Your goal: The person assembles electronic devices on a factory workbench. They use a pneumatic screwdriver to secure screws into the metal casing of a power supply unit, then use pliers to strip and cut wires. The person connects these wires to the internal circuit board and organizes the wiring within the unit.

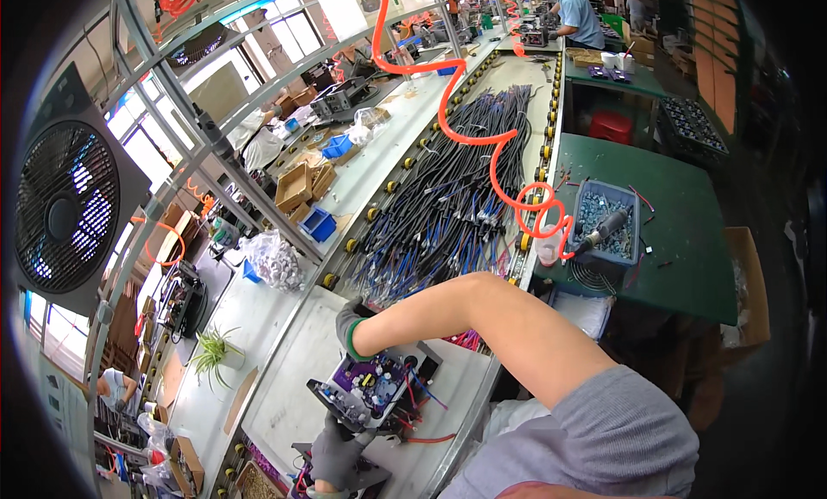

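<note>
An open electronic unit (pixel 366 385) with a purple circuit board, a dark metal frame and red and blue wires lies on the pale work board (pixel 289 374). My left hand (pixel 334 456), in a grey glove, is closed on its near edge. My right arm reaches across from the right, and my right hand (pixel 348 322), in a grey glove with a green cuff, is at the unit's far side. The fingers of that hand are hidden. Beneath my left hand, another dark frame with wires (pixel 372 480) shows in part.
A long heap of black cables (pixel 457 180) lies beyond on the roller line. An orange coiled hose (pixel 495 141) hangs above it. On the green table (pixel 680 232) at right stands a blue bin (pixel 636 256) of small parts. A potted plant (pixel 217 354) stands left.
</note>
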The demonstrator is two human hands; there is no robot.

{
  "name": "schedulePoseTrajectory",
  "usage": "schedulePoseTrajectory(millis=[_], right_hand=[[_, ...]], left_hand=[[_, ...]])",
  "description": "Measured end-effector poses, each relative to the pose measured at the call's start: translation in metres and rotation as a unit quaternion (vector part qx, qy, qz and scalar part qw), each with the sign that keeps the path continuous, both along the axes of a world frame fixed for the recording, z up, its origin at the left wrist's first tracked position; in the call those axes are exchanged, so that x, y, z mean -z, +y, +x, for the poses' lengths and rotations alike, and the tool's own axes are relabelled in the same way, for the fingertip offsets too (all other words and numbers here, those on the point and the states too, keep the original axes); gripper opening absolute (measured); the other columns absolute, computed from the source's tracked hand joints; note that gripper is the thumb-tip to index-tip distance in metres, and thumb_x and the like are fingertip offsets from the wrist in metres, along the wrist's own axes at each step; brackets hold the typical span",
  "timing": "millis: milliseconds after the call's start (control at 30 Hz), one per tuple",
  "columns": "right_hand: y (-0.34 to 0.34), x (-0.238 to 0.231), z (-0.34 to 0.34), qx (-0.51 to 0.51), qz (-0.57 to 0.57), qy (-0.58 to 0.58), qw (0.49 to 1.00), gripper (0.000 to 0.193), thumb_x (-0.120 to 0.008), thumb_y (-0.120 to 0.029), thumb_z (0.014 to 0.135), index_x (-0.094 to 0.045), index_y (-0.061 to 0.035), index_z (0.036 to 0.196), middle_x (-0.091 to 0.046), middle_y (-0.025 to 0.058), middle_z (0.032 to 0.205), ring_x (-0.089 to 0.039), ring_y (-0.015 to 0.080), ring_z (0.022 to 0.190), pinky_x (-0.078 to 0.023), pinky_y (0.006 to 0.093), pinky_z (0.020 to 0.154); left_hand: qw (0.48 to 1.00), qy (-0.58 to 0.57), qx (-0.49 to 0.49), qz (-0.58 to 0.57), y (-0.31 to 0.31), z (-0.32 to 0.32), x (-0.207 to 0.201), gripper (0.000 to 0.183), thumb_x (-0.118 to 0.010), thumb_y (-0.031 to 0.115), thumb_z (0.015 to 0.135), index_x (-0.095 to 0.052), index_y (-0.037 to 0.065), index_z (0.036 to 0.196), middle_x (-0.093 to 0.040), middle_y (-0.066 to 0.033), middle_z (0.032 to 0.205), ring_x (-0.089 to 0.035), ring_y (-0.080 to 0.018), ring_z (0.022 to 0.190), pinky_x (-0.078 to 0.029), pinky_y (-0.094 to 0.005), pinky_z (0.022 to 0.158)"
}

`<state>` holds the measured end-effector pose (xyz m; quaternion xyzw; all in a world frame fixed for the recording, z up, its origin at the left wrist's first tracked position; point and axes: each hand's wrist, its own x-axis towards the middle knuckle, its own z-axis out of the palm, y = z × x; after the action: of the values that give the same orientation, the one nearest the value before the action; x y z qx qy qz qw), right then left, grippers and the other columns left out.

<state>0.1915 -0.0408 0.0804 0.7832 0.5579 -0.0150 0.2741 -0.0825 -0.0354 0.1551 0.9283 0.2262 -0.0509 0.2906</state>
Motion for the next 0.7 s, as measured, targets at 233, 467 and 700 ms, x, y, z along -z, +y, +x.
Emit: schedulePoseTrajectory(millis=[233, 467, 700], right_hand=[[-0.026, -0.005, -0.014, -0.065, 0.027, -0.114, 0.991, 0.032, -0.065, -0.023, 0.084, -0.073, -0.0093, 0.111, -0.071, 0.0153, 0.109, -0.066, 0.0411, 0.089, -0.049, 0.0714, 0.065], [-0.025, -0.024, -0.001, 0.019, 0.043, 0.003, 0.999, 0.032, -0.069, -0.023, 0.077, -0.075, -0.0095, 0.106, -0.072, 0.0136, 0.105, -0.066, 0.0371, 0.087, -0.049, 0.0665, 0.063], [-0.053, -0.073, -0.015, -0.095, 0.164, 0.038, 0.981, 0.028, -0.071, -0.028, 0.071, -0.077, -0.0108, 0.092, -0.074, 0.0093, 0.091, -0.069, 0.0284, 0.084, -0.052, 0.0536, 0.066]], left_hand=[[1.0, 0.007, -0.012, 0.018, 0.008, -0.007, 0.007, 0.078, -0.081, 0.042, 0.072, -0.049, 0.006, 0.134, -0.072, -0.0134, 0.105, -0.069, -0.032, 0.102, -0.052, -0.0406, 0.087], [0.998, 0.004, 0.002, 0.059, 0.008, -0.001, 0.013, 0.086, -0.082, 0.047, 0.069, -0.047, 0.005, 0.135, -0.073, -0.0149, 0.098, -0.071, -0.0325, 0.093, -0.054, -0.0422, 0.08], [0.999, -0.019, -0.004, 0.028, 0.009, 0.0, 0.014, 0.077, -0.084, 0.04, 0.069, -0.052, 0.003, 0.129, -0.073, -0.0139, 0.1, -0.071, -0.0301, 0.096, -0.055, -0.0407, 0.083]])
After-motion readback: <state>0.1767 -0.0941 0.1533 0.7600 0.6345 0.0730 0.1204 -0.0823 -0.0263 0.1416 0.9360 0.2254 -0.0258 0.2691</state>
